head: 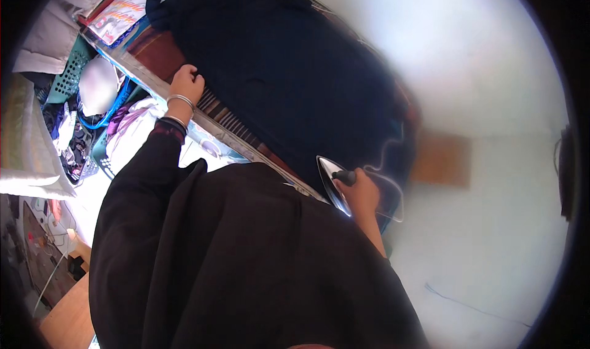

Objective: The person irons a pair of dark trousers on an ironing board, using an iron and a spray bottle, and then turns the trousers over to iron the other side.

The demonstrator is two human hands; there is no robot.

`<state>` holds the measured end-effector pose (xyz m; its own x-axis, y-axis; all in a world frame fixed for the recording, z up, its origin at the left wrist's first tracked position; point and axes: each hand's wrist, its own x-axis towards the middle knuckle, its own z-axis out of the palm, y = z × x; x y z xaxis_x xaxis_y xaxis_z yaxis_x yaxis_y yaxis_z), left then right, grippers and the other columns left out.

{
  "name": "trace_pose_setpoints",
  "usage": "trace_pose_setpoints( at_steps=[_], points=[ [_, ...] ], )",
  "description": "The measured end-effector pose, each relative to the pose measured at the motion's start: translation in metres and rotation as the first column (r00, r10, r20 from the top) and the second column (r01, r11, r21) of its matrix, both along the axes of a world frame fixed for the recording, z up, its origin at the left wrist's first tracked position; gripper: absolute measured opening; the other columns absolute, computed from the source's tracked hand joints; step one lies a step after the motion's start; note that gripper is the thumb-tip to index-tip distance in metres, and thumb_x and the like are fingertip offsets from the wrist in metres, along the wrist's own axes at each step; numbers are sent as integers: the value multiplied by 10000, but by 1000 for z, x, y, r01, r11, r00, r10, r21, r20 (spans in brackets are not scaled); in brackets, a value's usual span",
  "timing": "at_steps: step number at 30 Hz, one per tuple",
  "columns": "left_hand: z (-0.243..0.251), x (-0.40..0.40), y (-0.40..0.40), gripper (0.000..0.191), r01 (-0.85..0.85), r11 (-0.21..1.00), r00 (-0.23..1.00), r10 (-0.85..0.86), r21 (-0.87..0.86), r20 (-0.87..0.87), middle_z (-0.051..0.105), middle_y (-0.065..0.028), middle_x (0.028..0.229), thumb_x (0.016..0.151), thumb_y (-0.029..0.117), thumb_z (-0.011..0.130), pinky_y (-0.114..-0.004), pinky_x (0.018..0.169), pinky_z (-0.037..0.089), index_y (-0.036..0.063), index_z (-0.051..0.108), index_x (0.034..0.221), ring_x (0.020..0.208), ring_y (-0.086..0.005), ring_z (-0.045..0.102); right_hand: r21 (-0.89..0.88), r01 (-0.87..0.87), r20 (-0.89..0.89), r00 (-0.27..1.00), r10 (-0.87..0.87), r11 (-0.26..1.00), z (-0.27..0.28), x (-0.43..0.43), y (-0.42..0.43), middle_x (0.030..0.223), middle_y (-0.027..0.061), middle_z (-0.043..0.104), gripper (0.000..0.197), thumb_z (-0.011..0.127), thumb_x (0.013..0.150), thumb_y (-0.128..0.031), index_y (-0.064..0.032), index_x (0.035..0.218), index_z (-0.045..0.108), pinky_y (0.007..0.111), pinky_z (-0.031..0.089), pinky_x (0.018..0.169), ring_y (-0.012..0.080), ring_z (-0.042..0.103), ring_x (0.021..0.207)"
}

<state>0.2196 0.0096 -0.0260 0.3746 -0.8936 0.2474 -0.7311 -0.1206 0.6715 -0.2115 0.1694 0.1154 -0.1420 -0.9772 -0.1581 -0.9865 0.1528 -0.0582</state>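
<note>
A dark navy garment lies spread over a table covered with striped, reddish-brown cloth. At its near left edge is my left hand, with bangles at the wrist and curled fingers; whether they pinch the fabric cannot be told. My right hand grips the dark handle of a clothes iron at the garment's near right end. The iron's shiny soleplate edge faces the table's front edge, its tip towards the upper left. A pale cord loops beside the right hand over the cloth.
Below the table's wooden edge, at left, stand perforated plastic baskets holding clothes. A printed white cloth bag lies at the table's far left. Pale fabric hangs at the left. A pale wall rises along the right side.
</note>
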Motion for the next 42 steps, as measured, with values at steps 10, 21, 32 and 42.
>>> trace_pose_setpoints(
  at_steps=[10,21,32,42],
  points=[
    [18,-113,44,571,405,832,668,-552,379,500,261,-9,1532,919,403,454,-572,1119,168,201,348,1442,1429,-250,184,-154,-199,49,977,209,968,-16,22,-25,789,110,646,394,756,696,-413,-102,847,567,446,481,654,322,638,790],
    [14,-114,47,577,389,830,639,-556,399,532,232,-2,1545,928,429,413,-566,1123,153,210,322,1455,1430,-245,182,-143,-412,45,906,421,900,-16,48,-31,792,82,649,381,743,713,-411,-123,891,568,419,478,647,295,641,758],
    [11,-112,47,568,392,839,644,-544,378,539,247,0,1540,924,405,430,-549,1130,151,217,335,1452,1427,-244,198,-55,-401,75,912,404,915,-15,58,-27,821,75,655,354,726,746,-404,-134,905,562,411,479,660,284,650,780],
    [14,-111,45,574,395,833,644,-552,388,529,247,-6,1544,927,376,447,-553,1127,143,203,322,1460,1431,-248,194,6,-101,46,994,100,995,-9,-50,-1,838,115,650,392,747,724,-413,-107,900,577,435,487,702,320,638,846]
  ],
)
